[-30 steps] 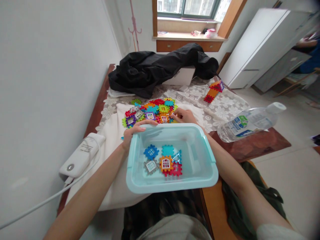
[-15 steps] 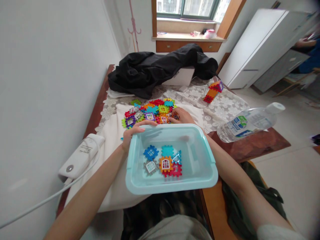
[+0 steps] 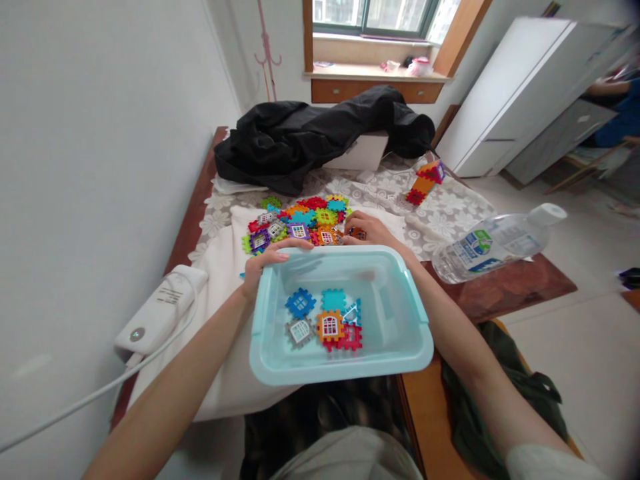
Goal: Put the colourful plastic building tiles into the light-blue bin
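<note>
Curling around a brownish-orange plastic tile with a window lattice (image 3: 358,233), a person's right hand (image 3: 374,229) is working just beyond the far rim of a pale turquoise, rectangular plastic tub (image 3: 345,375). That tile is now showing under the fingers, as it was not a second ago, which is suggesting that the handling is centring on it; the tub is holding the same few notched plastic tiles (image 3: 301,303) as then. A multicoloured heap of notched plastic pieces (image 3: 303,217) is lying behind the tub's far rim. The right forearm is stretching along the tub's right side, its fingers bending down; whether they are gripping the tile, one cannot tell. The left hand (image 3: 259,267) is clamping the tub's far-left corner, fingers lying over the rim.
</note>
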Motion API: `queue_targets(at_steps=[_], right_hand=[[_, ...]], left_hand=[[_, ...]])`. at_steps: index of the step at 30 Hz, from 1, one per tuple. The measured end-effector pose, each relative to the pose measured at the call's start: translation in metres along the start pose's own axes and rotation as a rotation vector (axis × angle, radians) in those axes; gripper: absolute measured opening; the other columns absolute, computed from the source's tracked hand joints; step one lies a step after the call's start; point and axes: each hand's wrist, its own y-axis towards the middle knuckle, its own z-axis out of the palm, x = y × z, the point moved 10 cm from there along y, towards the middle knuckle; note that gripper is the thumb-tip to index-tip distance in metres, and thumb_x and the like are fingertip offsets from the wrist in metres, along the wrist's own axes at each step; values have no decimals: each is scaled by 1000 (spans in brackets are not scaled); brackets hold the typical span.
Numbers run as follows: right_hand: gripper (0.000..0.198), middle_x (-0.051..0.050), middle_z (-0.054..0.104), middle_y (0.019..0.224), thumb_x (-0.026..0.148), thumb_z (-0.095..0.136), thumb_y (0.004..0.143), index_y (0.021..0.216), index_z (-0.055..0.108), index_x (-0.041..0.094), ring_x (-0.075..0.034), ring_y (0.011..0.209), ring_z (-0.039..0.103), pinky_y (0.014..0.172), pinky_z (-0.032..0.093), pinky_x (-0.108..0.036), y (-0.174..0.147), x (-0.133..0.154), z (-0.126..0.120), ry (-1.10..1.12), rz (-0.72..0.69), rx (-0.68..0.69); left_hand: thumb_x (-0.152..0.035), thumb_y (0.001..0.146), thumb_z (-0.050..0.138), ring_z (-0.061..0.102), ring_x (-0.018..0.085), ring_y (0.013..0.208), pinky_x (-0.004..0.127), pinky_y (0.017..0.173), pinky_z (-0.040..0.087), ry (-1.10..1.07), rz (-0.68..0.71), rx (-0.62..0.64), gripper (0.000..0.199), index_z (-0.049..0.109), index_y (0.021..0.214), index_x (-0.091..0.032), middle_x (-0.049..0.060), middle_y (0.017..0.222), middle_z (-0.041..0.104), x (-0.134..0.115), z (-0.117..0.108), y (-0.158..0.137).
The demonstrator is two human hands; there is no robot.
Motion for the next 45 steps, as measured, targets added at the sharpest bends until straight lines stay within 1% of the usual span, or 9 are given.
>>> queue_targets(at_steps=[8,18,23,29,32,36,39,42,45], right_hand=[[35,-11,73,117,24,64,85,117,78,20,-30,109,67,102,52,-46,1,-16,2,103,-56,142],[26,-5,74,106,26,71,85,109,78,22,-21,90,65,84,51,-35,1,-24,-17,297,118,-129],[28,-1,74,101,36,83,83,107,76,25,-16,84,65,77,53,-30,1,-31,-27,661,162,-331],[35,0,76,109,41,89,78,106,73,31,-18,98,72,88,62,-30,-9,-32,-44,1095,223,-658],[41,-1,78,108,48,93,73,105,73,30,-19,96,74,83,65,-31,-12,-16,-44,1166,249,-621],[43,-4,78,102,61,92,74,95,77,27,-22,92,75,85,66,-37,-3,17,-28,1124,170,-277],[49,-5,79,97,74,77,85,95,78,26,-24,96,76,98,64,-43,-2,3,-27,976,168,-313],[48,-8,80,110,70,67,95,110,80,26,-27,106,75,105,60,-49,-2,-23,-22,544,217,-350],[56,-13,71,145,60,75,92,136,75,25,-36,137,63,121,47,-58,2,-25,1,104,142,-172]], left_hand=[[-27,68,70,76,27,84,33,73,62,9,17,-6,42,85,105,-14,11,97,80,-1,-1,1],[-26,69,70,76,26,86,33,76,61,-9,41,23,41,85,104,-12,12,101,81,-1,-1,3],[-26,69,71,76,26,87,32,75,61,1,30,18,41,85,105,-13,11,103,81,1,-5,3],[-25,70,70,76,25,85,31,74,61,-7,28,16,40,85,105,-14,10,100,81,0,-3,2],[-25,69,68,76,26,83,32,74,61,-17,17,15,40,85,104,-14,10,97,81,1,-2,1],[-26,69,68,76,26,83,32,73,61,1,22,10,41,84,105,-13,11,96,81,1,-3,2],[-28,69,69,77,28,85,34,74,61,-7,18,3,42,84,105,-13,13,99,82,2,-3,2],[-27,69,69,77,28,83,34,73,61,-9,12,8,42,83,105,-13,12,95,81,1,-1,1],[-27,70,68,77,28,81,35,73,62,5,4,12,42,83,106,-13,12,95,81,0,2,0]])
